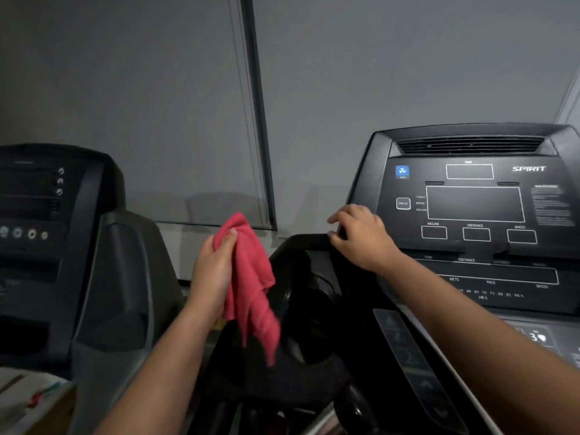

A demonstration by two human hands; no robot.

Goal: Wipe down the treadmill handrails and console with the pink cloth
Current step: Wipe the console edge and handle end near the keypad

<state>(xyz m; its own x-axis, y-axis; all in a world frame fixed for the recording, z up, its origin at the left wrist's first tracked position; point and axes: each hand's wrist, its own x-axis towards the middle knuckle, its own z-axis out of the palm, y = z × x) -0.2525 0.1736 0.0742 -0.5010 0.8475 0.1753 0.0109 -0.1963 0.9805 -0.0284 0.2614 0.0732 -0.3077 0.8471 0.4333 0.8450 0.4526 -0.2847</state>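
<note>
My left hand (pixel 213 268) grips the pink cloth (pixel 252 287), which hangs bunched in the air just left of the black treadmill console (pixel 474 215). The cloth dangles in front of the console's dark left cup-holder wing (pixel 310 309) without plainly touching it. My right hand (pixel 361 237) rests on the upper left corner of that wing, beside the console's display panel, fingers curled over the black edge. The console's buttons and display windows are dark.
A second treadmill console (pixel 47 233) stands to the left, with a grey side panel (pixel 119 287). A cardboard box (pixel 34 403) sits at the lower left. A grey blind and a dark window frame (pixel 257 111) are behind the machines.
</note>
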